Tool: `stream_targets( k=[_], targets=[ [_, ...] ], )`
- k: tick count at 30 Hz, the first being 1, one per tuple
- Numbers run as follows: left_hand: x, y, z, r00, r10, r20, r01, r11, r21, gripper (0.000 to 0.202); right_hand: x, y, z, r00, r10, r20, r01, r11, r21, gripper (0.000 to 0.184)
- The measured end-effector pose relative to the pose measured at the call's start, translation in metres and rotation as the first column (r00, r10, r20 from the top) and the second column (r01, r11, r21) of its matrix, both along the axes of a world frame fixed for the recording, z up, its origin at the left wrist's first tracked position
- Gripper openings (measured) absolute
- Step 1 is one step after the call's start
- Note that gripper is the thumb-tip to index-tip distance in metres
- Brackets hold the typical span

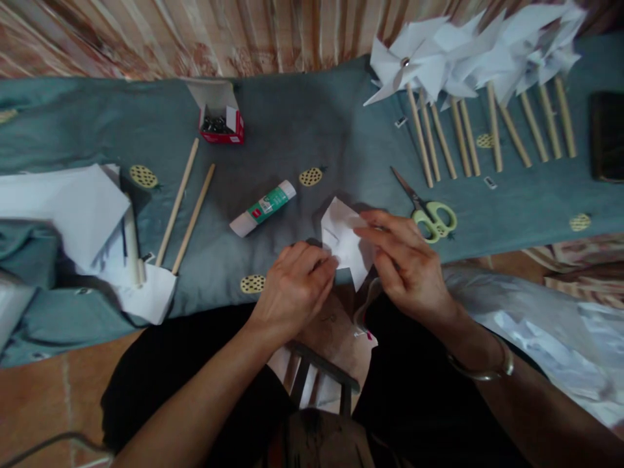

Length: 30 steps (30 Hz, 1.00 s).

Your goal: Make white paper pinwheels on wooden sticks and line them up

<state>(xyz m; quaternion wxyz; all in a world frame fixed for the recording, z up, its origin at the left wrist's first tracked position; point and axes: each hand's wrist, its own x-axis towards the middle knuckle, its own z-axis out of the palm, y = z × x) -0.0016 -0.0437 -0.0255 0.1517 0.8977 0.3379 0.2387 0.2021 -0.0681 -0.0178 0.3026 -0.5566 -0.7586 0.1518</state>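
Note:
A folded piece of white paper (347, 235), shaped like a small pinwheel, is between my two hands near the table's front edge. My left hand (297, 286) is closed, with its thumb and forefinger pinching the paper's lower left side. Longer and straighter, the fingers of my right hand (409, 263) rest on the paper's right side, the thumb below, gripping it there. A glue stick (263, 208) with a green label lies to the left of the paper. Scissors (426, 211) with light green handles lie just beyond my right hand.
Several finished paper pinwheels (419, 58) on wooden sticks lie at the back right. A red box (221, 133) of small dark metal pieces stands open at the back. Two wooden sticks (178, 201) and white paper sheets (73, 201) lie at the left. A dark object (607, 136) sits far right.

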Motion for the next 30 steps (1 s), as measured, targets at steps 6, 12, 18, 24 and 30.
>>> stream_targets(
  k=[6,12,18,24,30],
  targets=[
    [-0.011,0.017,0.0,0.997,0.065,0.036,-0.064,0.997,-0.046,0.019,0.011,0.001,0.002,0.997,-0.02,0.07,0.022,0.999,-0.025,0.038],
    [-0.001,0.006,0.004,0.994,0.039,0.099,-0.04,0.999,0.001,0.02,0.007,-0.003,0.003,0.991,-0.026,0.131,0.023,1.0,0.02,0.034],
    [0.011,-0.004,0.003,0.999,-0.046,0.01,0.046,0.998,0.039,0.012,0.004,-0.006,0.003,0.989,-0.015,0.145,0.013,1.0,0.012,0.033],
    [0.012,-0.002,0.005,0.998,-0.057,-0.026,0.059,0.995,0.081,0.008,0.006,-0.005,0.007,0.997,-0.005,0.075,0.008,0.999,-0.041,0.033],
    [0.006,-0.003,0.004,0.999,-0.05,-0.015,0.051,0.992,0.117,0.009,0.014,-0.004,0.017,0.993,0.117,-0.011,-0.116,0.97,-0.213,0.035]
  ],
)
